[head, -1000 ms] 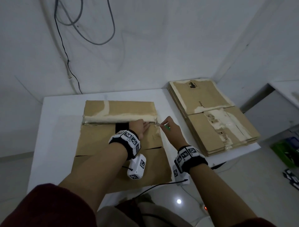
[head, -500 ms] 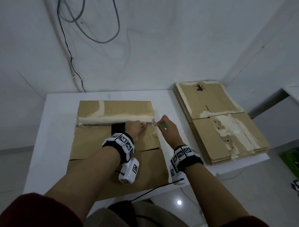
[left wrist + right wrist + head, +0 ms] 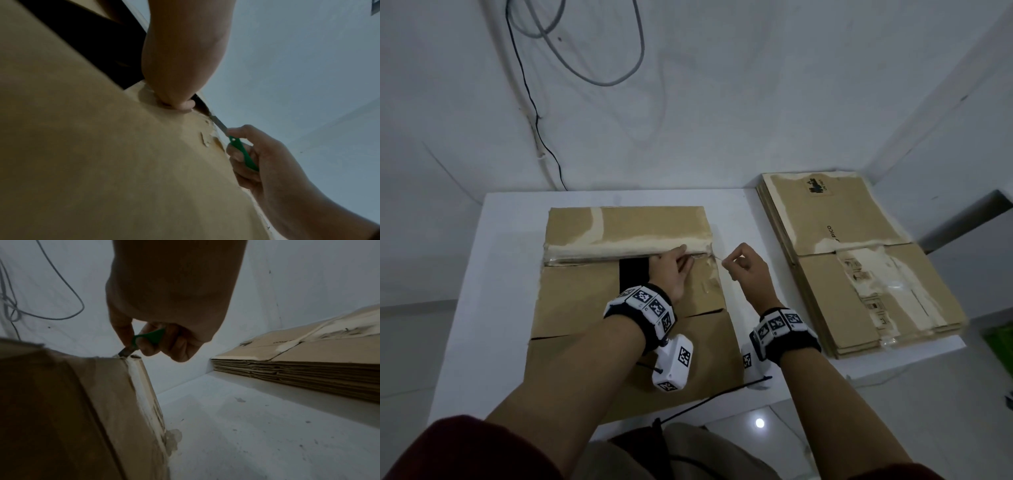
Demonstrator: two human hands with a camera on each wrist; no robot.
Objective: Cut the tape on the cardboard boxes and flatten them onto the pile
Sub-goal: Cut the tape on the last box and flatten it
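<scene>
Pinching the green cutter (image 3: 242, 152), blade pointing left along the box (image 3: 592, 294) seam, right hand (image 3: 748, 270); left hand (image 3: 671, 270) presses flat.

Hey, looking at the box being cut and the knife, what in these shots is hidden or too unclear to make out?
- Knife handle: head view, hidden inside the right hand.
- Blade tip: both wrist views, buried in the cardboard box seam.
- Left hand fingertips: left wrist view, hidden by the palm.
- Print on the flattened pile: head view, too small.
- Near box face: right wrist view, dark and blurred.
</scene>
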